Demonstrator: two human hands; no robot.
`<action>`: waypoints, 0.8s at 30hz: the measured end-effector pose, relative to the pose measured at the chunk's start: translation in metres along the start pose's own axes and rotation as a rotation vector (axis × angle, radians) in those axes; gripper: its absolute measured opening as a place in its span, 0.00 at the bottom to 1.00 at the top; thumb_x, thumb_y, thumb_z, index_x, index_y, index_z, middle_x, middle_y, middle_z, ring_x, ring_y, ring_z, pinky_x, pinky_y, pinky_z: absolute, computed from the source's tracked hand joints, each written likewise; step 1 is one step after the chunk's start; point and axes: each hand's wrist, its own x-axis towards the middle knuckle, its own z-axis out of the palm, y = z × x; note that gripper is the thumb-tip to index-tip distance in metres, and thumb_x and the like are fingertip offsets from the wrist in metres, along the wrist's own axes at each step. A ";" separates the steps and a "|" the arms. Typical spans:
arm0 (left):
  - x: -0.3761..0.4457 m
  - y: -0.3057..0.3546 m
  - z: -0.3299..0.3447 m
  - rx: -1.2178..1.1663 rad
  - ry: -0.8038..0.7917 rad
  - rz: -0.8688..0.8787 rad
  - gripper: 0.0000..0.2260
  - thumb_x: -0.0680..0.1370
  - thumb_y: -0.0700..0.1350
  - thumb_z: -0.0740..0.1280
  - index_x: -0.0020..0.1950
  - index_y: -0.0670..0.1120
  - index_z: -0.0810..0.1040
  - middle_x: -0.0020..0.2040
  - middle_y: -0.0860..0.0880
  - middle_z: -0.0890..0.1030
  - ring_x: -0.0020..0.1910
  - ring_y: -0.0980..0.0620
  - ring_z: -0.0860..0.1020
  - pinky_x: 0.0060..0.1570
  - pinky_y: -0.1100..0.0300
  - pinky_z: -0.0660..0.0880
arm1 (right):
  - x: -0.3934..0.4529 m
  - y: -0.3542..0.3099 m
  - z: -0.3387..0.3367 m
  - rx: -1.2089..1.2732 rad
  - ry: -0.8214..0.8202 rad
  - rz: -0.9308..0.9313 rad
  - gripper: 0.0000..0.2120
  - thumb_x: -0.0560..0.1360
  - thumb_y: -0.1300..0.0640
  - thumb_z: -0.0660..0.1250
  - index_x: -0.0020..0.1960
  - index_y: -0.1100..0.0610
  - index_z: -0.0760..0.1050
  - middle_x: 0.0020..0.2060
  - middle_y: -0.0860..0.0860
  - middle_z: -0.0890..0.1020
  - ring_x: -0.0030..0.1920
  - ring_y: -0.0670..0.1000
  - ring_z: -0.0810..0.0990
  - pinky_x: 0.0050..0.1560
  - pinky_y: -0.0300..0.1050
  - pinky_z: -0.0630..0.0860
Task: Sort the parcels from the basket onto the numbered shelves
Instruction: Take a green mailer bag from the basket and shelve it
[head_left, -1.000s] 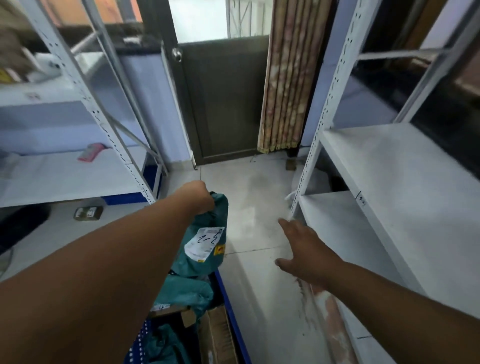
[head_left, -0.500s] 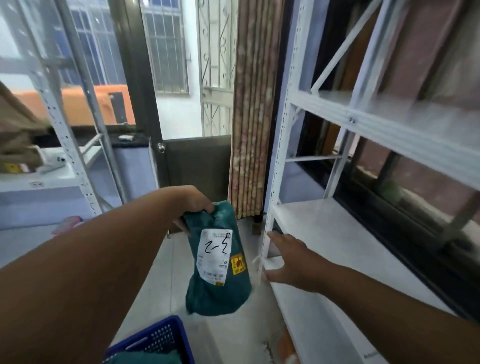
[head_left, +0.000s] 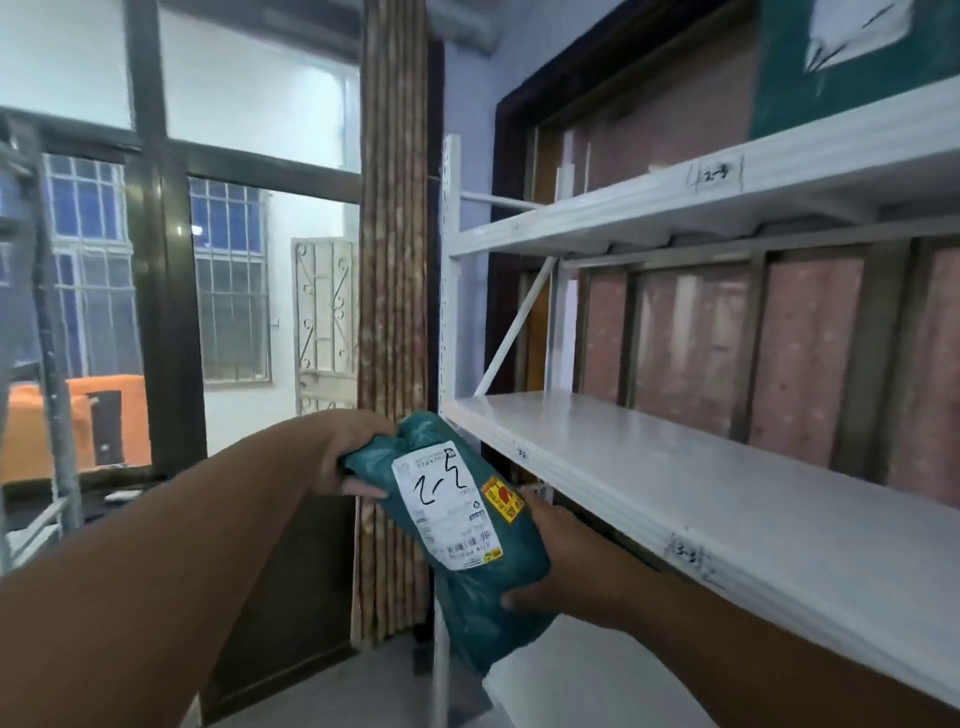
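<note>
now facing the white rack (head_left: 691, 525) at chest height instead of looking down at the floor; basket gone from sight. two boards in view, the lower one (head_left: 727, 483) bare on top, with small handwritten tags on its front edge, one seeming to read 3-3, and the upper one (head_left: 675, 202) tagged what looks like 2-3. green parcel (head_left: 467, 540) lifted up and tilted, held in the air just in front of the lower board's front edge, label marked 2-2 or 2-5 turned to the camera. left hand (head_left: 353, 457) gripping the parcel's top end as before. right hand (head_left: 561, 566), half a second ago loose near the rack post, now cupped under the parcel's lower side, fingers curled round it. likely meaning: number being checked against the tags, and the upper board the probable home.
</note>
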 end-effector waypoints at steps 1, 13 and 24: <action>-0.009 0.019 0.000 0.016 0.013 0.042 0.07 0.85 0.43 0.65 0.50 0.40 0.78 0.47 0.41 0.81 0.45 0.43 0.81 0.46 0.50 0.84 | -0.005 -0.009 -0.013 -0.018 0.040 -0.003 0.54 0.59 0.46 0.82 0.77 0.37 0.57 0.67 0.41 0.73 0.67 0.47 0.75 0.66 0.51 0.77; -0.094 0.145 -0.027 -0.012 -0.097 0.250 0.15 0.83 0.45 0.67 0.65 0.37 0.78 0.46 0.39 0.87 0.34 0.45 0.87 0.28 0.54 0.82 | -0.028 -0.098 -0.173 -0.575 0.451 -0.100 0.40 0.66 0.48 0.75 0.73 0.48 0.61 0.60 0.52 0.72 0.57 0.55 0.77 0.55 0.51 0.79; -0.112 0.177 0.055 0.326 -0.081 0.787 0.24 0.77 0.56 0.76 0.71 0.57 0.73 0.65 0.55 0.75 0.63 0.53 0.75 0.59 0.52 0.76 | -0.074 -0.132 -0.284 -1.451 0.418 -0.225 0.36 0.74 0.54 0.71 0.77 0.48 0.58 0.69 0.52 0.67 0.61 0.57 0.67 0.52 0.54 0.77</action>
